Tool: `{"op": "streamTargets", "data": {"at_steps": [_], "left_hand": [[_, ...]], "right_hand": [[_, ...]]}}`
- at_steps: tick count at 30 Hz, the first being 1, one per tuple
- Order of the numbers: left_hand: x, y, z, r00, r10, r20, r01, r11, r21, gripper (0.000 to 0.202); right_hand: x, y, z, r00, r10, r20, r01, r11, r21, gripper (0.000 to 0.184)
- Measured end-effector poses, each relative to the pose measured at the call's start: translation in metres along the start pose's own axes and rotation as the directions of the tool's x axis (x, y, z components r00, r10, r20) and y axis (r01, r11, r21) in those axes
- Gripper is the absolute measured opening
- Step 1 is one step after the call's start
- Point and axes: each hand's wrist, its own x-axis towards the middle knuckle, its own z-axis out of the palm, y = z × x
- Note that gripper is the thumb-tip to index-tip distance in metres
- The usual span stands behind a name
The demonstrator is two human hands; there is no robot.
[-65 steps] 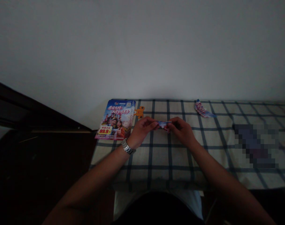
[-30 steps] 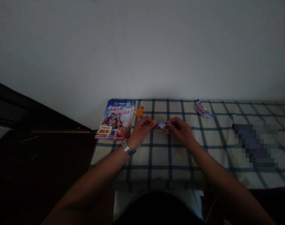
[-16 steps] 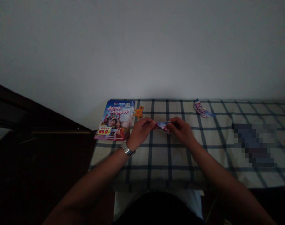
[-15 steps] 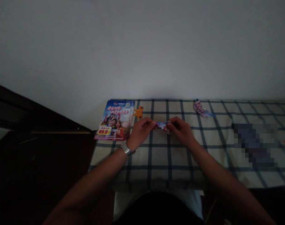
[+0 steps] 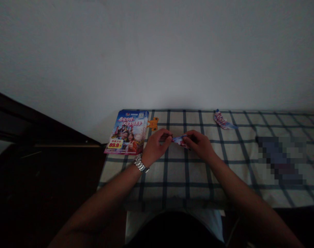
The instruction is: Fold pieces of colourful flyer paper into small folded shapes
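Observation:
Between my hands is a small folded piece of printed paper [image 5: 180,140], blue, white and pink like the flyers nearby. My left hand [image 5: 158,142] pinches its left end between thumb and fingers. At the other end, the thumb and fingers of my right hand [image 5: 197,143] are closed on it, covering part of the paper. A stack of printed flyers [image 5: 127,134] lies flat to the left of my left hand. Beyond my right hand, near the wall, rests another folded, pleated paper [image 5: 222,121].
A checked cloth [image 5: 172,172] covers the table, which stands against a pale wall [image 5: 157,55]. An orange bear figure [image 5: 153,124] shows beside the flyers. At the right lies a dark, pixelated object [image 5: 281,160]. The table's left edge drops to a dark floor [image 5: 56,193].
The paper between my hands has turned slightly, and its left end looks narrower in my left fingers. My hands have shifted only a little; the flyers and pleated paper stay put.

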Motion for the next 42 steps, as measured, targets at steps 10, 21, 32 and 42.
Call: {"op": "streamTargets", "data": {"at_steps": [10, 21, 32, 42], "left_hand": [[-0.0024, 0.0022, 0.0068, 0.99, -0.036, 0.134, 0.048, 0.995, -0.086, 0.018], [0.0007, -0.0016, 0.0044, 0.996, -0.089, 0.005, 0.089, 0.991, -0.099, 0.018], [-0.0008, 0.0003, 0.0055, 0.996, -0.06, 0.069, 0.067, 0.991, -0.115, 0.02], [-0.0016, -0.0012, 0.0043, 0.992, -0.07, 0.101, 0.08, 0.992, -0.1, 0.02]], "right_hand": [[-0.0009, -0.0014, 0.0021, 0.998, -0.004, 0.068, 0.005, 1.0, -0.016, 0.026], [-0.0006, 0.0007, 0.0052, 0.994, 0.003, 0.107, -0.019, 0.988, 0.151, 0.031], [-0.0002, 0.0009, 0.0029, 0.997, -0.002, 0.073, -0.001, 0.999, 0.036, 0.025], [-0.0033, -0.0032, 0.0025, 0.984, -0.088, 0.157, 0.098, 0.994, -0.056, 0.024]]}}
